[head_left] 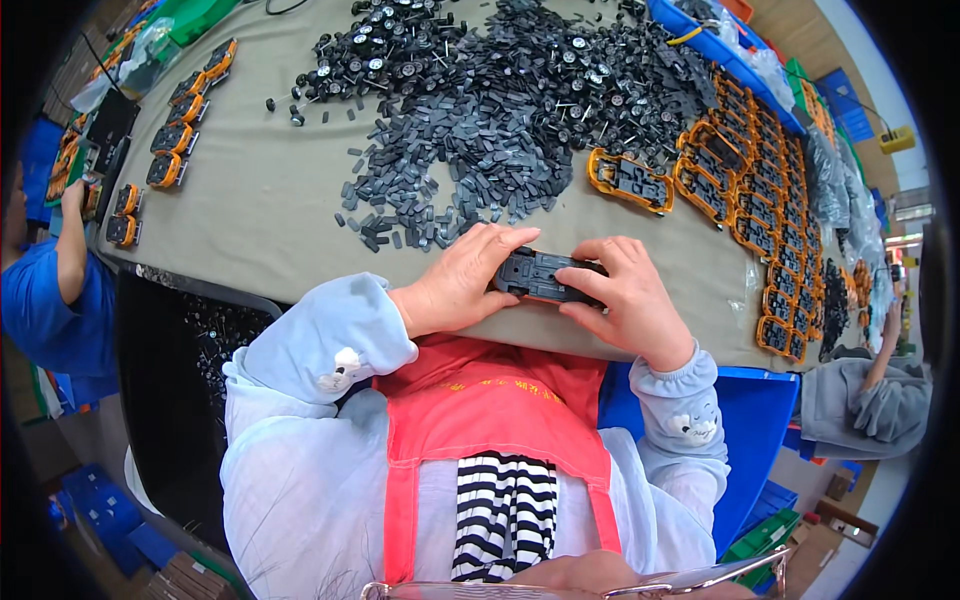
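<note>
A toy car (pixel 545 274) lies underside up at the table's near edge, its black chassis showing between my two hands. My left hand (pixel 468 278) grips its left end, thumb along the near side. My right hand (pixel 630 297) holds the right end, with a finger pressed on the chassis. Beyond my hands spreads a heap of small black plastic pieces (pixel 450 150). Farther back lie many black wheels on metal axles (pixel 390 60). To the right, an orange toy car body with a black chassis (pixel 630 181) lies underside up, apart from the rows.
Rows of orange car bodies (pixel 770 210) cover the table's right side. Several orange cars (pixel 170 138) stand along its left edge. A blue tray (pixel 735 60) sits at the far right, and a black bin (pixel 190 350) stands below left. Co-workers sit on both sides.
</note>
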